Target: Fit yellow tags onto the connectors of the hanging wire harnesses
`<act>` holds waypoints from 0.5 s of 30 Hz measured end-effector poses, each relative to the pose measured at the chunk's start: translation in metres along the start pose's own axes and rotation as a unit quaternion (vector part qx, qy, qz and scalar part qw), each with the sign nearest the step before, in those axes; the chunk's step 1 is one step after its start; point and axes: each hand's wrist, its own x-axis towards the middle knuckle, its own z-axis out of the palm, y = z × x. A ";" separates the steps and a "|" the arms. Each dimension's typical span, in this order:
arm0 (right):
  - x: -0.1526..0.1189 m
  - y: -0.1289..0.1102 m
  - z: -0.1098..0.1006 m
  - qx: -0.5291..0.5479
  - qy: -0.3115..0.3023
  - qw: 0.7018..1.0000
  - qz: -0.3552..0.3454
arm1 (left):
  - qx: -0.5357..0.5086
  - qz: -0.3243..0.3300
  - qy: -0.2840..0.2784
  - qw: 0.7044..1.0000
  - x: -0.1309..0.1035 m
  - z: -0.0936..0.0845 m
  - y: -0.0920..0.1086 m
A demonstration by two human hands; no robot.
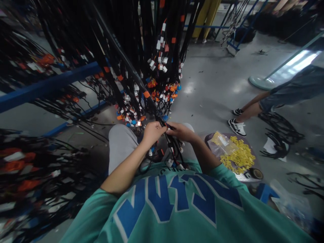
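Just above my lap, my left hand [154, 132] is closed at a black wire harness [152, 103], its fingers and thumb pinching near where the bundle splits into thinner wires. My right hand [181, 131] meets it from the other side, fingers closed on the same harness. The hands almost touch. Between them the gripped spot is mostly hidden, so any small part there cannot be made out. Below the hands, loose branches with white connectors [170, 162] hang over my lap. An orange tape band [146, 94] wraps the harness higher up.
Many hanging harnesses with white, orange and blue connectors [131, 113] crowd the front. A blue rail [50, 82] crosses at left. On a stool at right lie yellow plastic parts [239, 157], a clear bag [224, 143] and a tape roll [257, 173]. Another person's legs [249, 113] are beyond.
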 end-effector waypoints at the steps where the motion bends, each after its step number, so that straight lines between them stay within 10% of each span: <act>1: 0.004 0.003 -0.005 -0.013 -0.016 1.000 -0.005 | -0.010 -0.004 -0.002 1.000 0.002 0.000 -0.002; 9: 0.029 0.017 -0.009 -0.251 0.053 0.966 0.028 | -0.077 -0.037 0.006 0.996 0.017 0.003 -0.007; 15: 0.036 0.030 0.009 0.000 0.031 0.994 0.102 | 0.033 -0.022 0.051 0.998 0.016 0.006 -0.006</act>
